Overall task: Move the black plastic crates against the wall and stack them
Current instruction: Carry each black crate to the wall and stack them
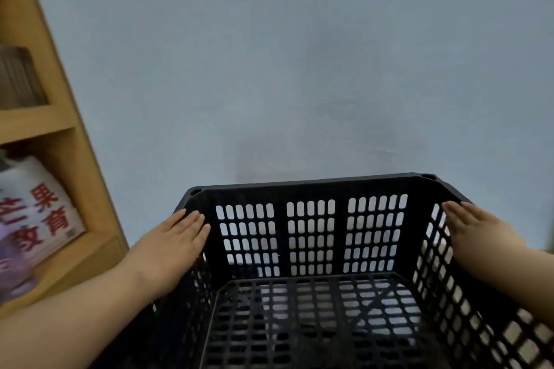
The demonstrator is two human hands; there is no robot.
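A black plastic crate (311,186) with slotted walls and a grid floor fills the lower middle of the head view, open side up. Its far wall faces a pale blue-grey wall. My left hand (171,246) lies flat on the crate's left rim and side, fingers together and stretched forward. My right hand (473,231) presses flat against the right rim in the same way. Both hands clamp the crate from its two sides. Through the slots in the floor I see light patches below; what lies under the crate is hidden.
A pale blue-grey wall (299,54) fills the view ahead, close behind the crate. A wooden shelf unit (60,129) stands at the left, holding a bag with red characters (42,219) on a lower shelf.
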